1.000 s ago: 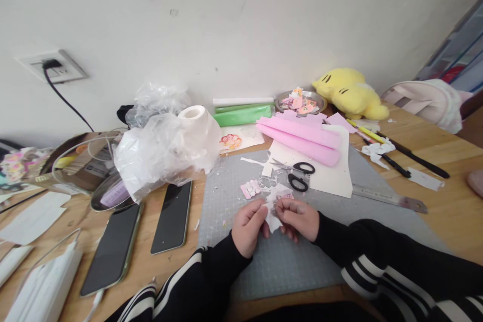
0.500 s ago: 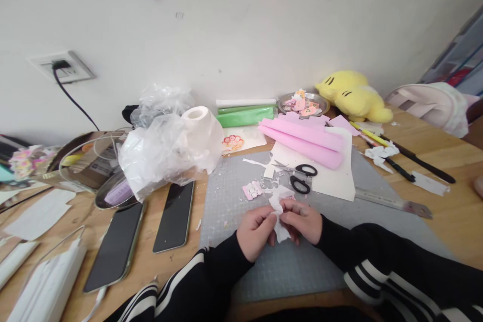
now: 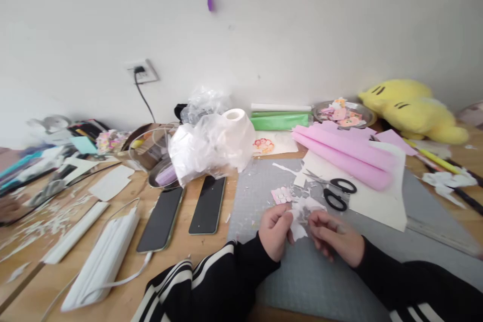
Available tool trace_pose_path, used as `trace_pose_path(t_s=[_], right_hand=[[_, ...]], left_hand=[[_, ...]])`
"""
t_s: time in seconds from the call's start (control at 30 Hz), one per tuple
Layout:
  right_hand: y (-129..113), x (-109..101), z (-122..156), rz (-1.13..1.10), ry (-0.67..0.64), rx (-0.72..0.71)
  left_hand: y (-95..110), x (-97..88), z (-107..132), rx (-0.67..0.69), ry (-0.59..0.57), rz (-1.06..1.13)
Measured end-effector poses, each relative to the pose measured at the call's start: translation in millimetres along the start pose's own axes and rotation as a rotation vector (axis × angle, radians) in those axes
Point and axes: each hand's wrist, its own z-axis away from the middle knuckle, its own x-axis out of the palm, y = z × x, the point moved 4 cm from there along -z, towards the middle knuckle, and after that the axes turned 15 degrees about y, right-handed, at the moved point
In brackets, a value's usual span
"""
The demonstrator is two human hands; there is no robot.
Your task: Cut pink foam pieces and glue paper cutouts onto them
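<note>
My left hand (image 3: 276,230) pinches a crumpled piece of thin white paper (image 3: 300,230) between thumb and fingers, low over the grey cutting mat (image 3: 305,282). My right hand (image 3: 337,237) is just to the right, its fingers curled together near the paper's edge. What those fingers hold, if anything, is too small to make out. Just beyond the hands lie a small pink-and-white patterned piece (image 3: 281,195) and loose white scraps (image 3: 302,192). Scissors with black handles (image 3: 335,195) rest nearby, partly on a white sheet (image 3: 372,205).
Rolled pink paper (image 3: 343,156) lies behind the scissors. A metal bowl (image 3: 372,116) of cut-outs and a yellow plush toy (image 3: 418,113) stand at the back right. Two phones (image 3: 207,206), a power strip (image 3: 103,261) and a paper roll in plastic (image 3: 237,136) are on the left.
The camera has turned left, so more of the table's left side shows. My right hand has drawn away from my left, which keeps the white paper.
</note>
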Motion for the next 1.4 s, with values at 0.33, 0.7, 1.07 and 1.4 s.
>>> trace_pose_path(t_s=[0.33,0.7,1.07,1.4], right_hand=[[-8,-7,1,-0.036,-0.020,-0.047],[-3,-5,2,0.083,0.048,-0.083],[-5,-6,1,-0.077,0.046,-0.151],[-3,-11,-5,-0.104,0.130,-0.202]], left_hand=[[26,-1.9,-3,0.276,0.080,0.044],[22,4.5,-1,0.232,-0.021,-0.002],[14,8.4,-2,0.239,-0.097,-0.058],[4,8.0,-1,0.161,-0.164,-0.041]])
